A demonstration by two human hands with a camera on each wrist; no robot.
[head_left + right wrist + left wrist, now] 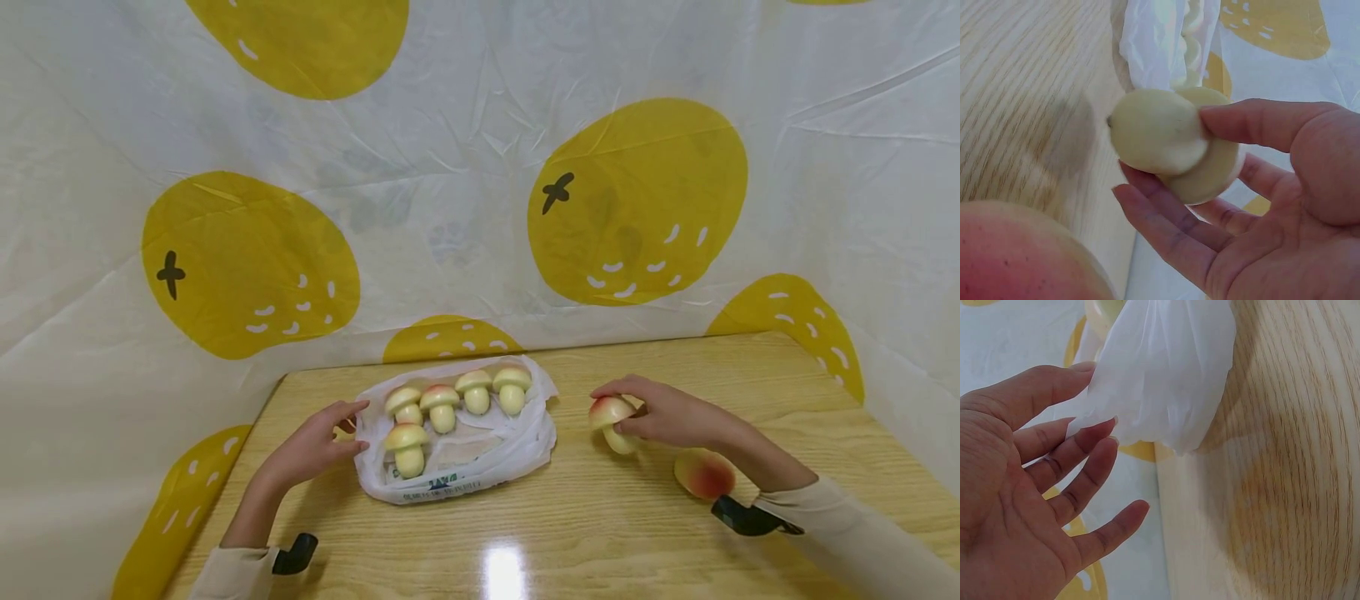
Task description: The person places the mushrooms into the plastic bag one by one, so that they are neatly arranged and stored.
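My right hand (pixel 663 412) grips a toy mushroom (pixel 611 412) with a cream stem and a red-tinged cap, above the table to the right of the bag. In the right wrist view the thumb presses near the stem (pixel 1157 131) and the fingers lie around the other side. My left hand (pixel 318 442) is at the left side of a white plastic bag (pixel 532 450), its thumb and fingers spread and the fingertips touching the thin edge (pixel 1160 375). Several similar mushrooms (pixel 408 450) sit inside the bag, stems toward me.
A yellow-and-red fruit-like piece (pixel 705 473) lies on the wooden table (pixel 420 550) beside my right forearm. White sheeting (pixel 450 225) with large yellow fruit prints rises behind the table and along both sides.
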